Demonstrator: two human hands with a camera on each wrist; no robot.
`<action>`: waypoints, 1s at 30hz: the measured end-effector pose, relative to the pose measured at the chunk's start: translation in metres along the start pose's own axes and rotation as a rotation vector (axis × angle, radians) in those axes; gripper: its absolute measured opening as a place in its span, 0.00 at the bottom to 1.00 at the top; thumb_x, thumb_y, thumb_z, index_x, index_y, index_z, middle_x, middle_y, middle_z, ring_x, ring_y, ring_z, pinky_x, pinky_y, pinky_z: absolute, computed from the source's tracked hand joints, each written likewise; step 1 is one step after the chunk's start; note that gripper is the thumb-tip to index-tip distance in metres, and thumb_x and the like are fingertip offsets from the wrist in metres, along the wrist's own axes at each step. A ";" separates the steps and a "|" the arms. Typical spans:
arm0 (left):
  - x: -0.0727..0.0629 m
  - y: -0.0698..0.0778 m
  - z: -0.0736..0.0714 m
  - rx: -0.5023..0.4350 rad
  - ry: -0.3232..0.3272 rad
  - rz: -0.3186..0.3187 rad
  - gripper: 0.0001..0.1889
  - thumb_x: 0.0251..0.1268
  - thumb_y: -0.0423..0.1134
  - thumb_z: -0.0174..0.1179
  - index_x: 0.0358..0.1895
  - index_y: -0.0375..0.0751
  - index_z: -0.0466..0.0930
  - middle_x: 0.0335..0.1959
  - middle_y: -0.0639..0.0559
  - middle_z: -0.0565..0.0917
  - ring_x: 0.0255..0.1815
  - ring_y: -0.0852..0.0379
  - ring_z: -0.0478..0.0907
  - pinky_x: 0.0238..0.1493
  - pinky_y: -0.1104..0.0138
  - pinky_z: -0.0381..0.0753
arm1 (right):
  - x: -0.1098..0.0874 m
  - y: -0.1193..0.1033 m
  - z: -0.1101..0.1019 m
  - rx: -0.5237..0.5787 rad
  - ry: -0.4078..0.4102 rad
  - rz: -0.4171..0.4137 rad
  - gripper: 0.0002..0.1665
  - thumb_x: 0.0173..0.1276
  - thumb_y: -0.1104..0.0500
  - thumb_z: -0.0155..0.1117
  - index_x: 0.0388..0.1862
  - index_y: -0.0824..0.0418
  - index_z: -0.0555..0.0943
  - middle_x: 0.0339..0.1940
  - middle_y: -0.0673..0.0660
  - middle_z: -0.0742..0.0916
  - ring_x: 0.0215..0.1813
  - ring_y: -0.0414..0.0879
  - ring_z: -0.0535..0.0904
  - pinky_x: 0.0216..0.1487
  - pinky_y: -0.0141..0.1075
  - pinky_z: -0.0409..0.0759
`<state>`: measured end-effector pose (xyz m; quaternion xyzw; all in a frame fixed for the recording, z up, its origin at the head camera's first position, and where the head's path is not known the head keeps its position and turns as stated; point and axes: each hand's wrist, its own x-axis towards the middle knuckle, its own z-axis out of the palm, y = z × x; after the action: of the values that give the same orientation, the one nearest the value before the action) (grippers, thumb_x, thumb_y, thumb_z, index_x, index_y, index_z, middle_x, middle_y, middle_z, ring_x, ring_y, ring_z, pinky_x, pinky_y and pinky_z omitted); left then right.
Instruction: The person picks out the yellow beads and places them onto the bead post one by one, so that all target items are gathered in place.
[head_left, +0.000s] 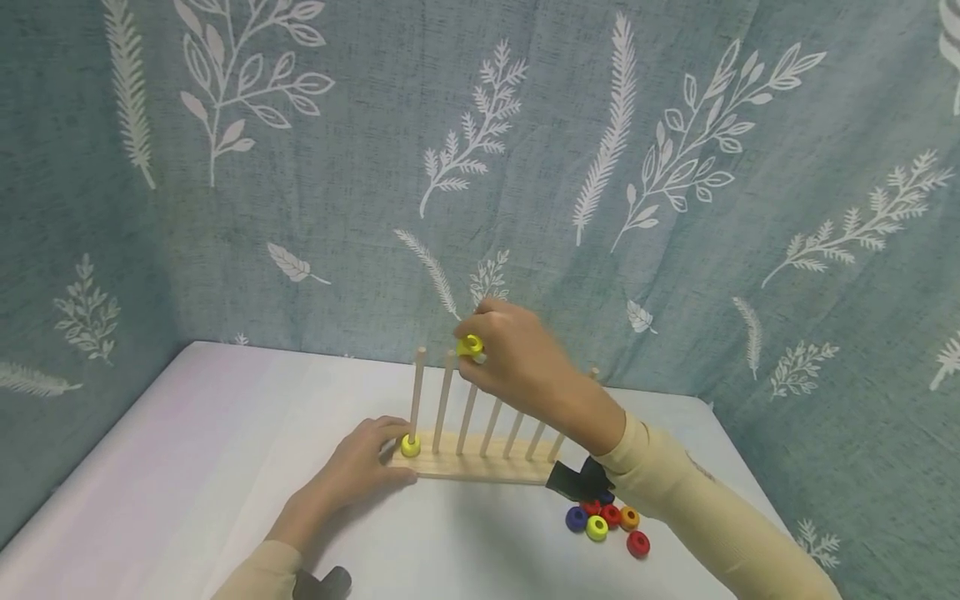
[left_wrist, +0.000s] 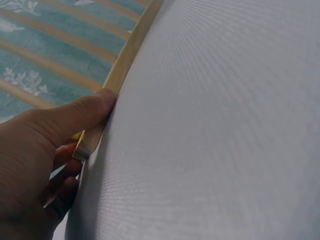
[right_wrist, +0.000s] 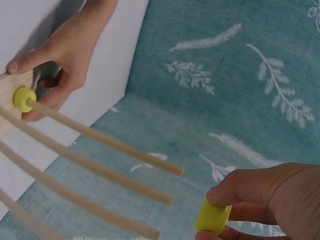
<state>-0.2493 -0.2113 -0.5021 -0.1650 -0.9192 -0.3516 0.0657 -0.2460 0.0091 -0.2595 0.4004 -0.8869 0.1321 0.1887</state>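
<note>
A wooden base (head_left: 487,468) with several upright pegs stands on the table. My left hand (head_left: 367,460) grips its left end, thumb on the front edge and fingers behind, as the left wrist view also shows the thumb (left_wrist: 102,100) on the wood. One yellow ring (head_left: 410,446) sits at the foot of the leftmost peg (right_wrist: 105,137). Up near the peg tops, my right hand (head_left: 525,350) pinches a second yellow ring (right_wrist: 213,216) between thumb and fingers. That ring is apart from the pegs in the right wrist view. My right forearm hides part of the rack's right side.
Right of the base, on the white table (head_left: 225,417), lies a loose group of rings: a blue ring (head_left: 577,518), a yellow ring (head_left: 597,527), an orange ring (head_left: 629,517) and several red ones, including a red ring (head_left: 638,544). A leaf-patterned curtain (head_left: 375,167) hangs behind.
</note>
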 end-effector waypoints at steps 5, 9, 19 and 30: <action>-0.001 0.000 -0.001 -0.029 -0.011 -0.017 0.35 0.47 0.52 0.77 0.61 0.45 0.80 0.62 0.50 0.80 0.65 0.43 0.72 0.68 0.44 0.69 | 0.013 -0.008 0.004 -0.002 -0.017 -0.029 0.12 0.58 0.65 0.71 0.43 0.62 0.89 0.35 0.53 0.84 0.35 0.43 0.78 0.35 0.31 0.79; -0.001 -0.002 0.000 -0.042 -0.014 -0.012 0.35 0.47 0.53 0.78 0.60 0.45 0.81 0.61 0.50 0.80 0.65 0.43 0.72 0.68 0.44 0.69 | 0.020 -0.014 0.010 0.012 -0.055 -0.026 0.12 0.60 0.64 0.72 0.44 0.62 0.88 0.36 0.53 0.84 0.37 0.44 0.79 0.36 0.30 0.80; 0.000 0.000 -0.003 -0.062 -0.019 -0.017 0.34 0.46 0.49 0.79 0.60 0.44 0.81 0.61 0.51 0.80 0.65 0.44 0.72 0.69 0.45 0.69 | 0.030 -0.021 0.020 0.018 -0.068 -0.045 0.13 0.58 0.67 0.71 0.43 0.62 0.88 0.35 0.53 0.84 0.35 0.43 0.77 0.32 0.30 0.77; -0.003 -0.002 -0.003 -0.076 -0.019 -0.040 0.32 0.45 0.48 0.80 0.58 0.48 0.83 0.60 0.54 0.80 0.65 0.47 0.72 0.69 0.48 0.68 | 0.036 -0.028 0.027 0.010 -0.100 -0.040 0.14 0.59 0.67 0.71 0.46 0.63 0.88 0.39 0.55 0.85 0.34 0.43 0.79 0.31 0.30 0.78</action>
<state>-0.2475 -0.2153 -0.5017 -0.1522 -0.9089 -0.3858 0.0433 -0.2532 -0.0432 -0.2655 0.4249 -0.8864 0.1125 0.1450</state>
